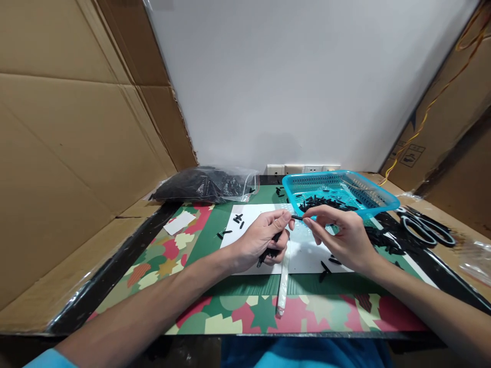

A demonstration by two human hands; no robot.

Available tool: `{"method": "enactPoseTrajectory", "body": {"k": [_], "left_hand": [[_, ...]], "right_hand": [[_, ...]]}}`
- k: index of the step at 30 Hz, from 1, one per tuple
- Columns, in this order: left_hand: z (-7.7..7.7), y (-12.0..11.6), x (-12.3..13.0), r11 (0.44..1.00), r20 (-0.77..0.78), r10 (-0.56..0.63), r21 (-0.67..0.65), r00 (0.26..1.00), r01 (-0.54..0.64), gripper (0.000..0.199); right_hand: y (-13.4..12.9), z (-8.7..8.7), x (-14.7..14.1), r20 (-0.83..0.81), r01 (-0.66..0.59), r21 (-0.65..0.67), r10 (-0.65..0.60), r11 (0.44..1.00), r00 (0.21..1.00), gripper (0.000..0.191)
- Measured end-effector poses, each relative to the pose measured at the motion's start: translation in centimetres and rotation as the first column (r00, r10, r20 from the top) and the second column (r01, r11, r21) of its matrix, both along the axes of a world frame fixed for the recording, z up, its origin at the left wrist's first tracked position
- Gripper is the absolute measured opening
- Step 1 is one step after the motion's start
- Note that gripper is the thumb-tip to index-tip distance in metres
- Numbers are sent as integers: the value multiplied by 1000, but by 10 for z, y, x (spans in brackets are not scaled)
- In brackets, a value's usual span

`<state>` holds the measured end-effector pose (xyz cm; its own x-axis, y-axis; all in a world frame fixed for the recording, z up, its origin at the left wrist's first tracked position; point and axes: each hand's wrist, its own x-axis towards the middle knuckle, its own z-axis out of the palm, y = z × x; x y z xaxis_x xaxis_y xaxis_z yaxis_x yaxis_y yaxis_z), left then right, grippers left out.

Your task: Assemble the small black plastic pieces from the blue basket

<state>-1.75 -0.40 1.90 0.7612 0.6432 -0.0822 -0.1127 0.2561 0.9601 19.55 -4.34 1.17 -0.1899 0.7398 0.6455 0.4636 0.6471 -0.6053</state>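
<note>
My left hand [270, 237] is closed around a bunch of small black sticks [271, 251], its thumb and index finger pinching near one end of another short black stick [297, 218]. At that stick's other end, my right hand [341, 232] holds it between thumb and fingertips. Both hands are above a white sheet [307, 255]. Beneath my left hand lies a whitish wrapped strip [283, 289], partly hidden by the hand. Loose black pieces [238, 219] are scattered on the sheet to the left, and more lie below my right hand.
Behind my right hand stands a blue basket [383, 203] holding many black pieces [326, 203]. A clear bag of black material [203, 185] lies at the back left. Scissors [425, 227] rest on the right. Cardboard walls [76, 128] flank the patterned mat [218, 317].
</note>
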Motion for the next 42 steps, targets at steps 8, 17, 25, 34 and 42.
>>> {"method": "enactPoseTrajectory", "body": {"k": [8,17,25,34,42], "left_hand": [[4,-3,0,1000,-7,-9,6,1000,9,33],[9,-5,1,1000,-22,9,-9,1000,-9,31],[15,-7,1,1000,-35,14,10,999,-14,26],[14,-7,1,999,-30,36,-2,999,-36,25],[14,-7,1,1000,-11,28,10,1000,-28,25]], "right_hand": [[1,-1,1,-38,-40,-47,38,998,999,11],[-1,-2,0,-61,-44,-40,41,998,997,8],[-1,-2,2,-83,-27,-40,24,999,996,8],[1,-4,4,-141,-121,-133,102,984,985,10],[0,-3,3,-166,-193,-238,156,952,974,15]]}}
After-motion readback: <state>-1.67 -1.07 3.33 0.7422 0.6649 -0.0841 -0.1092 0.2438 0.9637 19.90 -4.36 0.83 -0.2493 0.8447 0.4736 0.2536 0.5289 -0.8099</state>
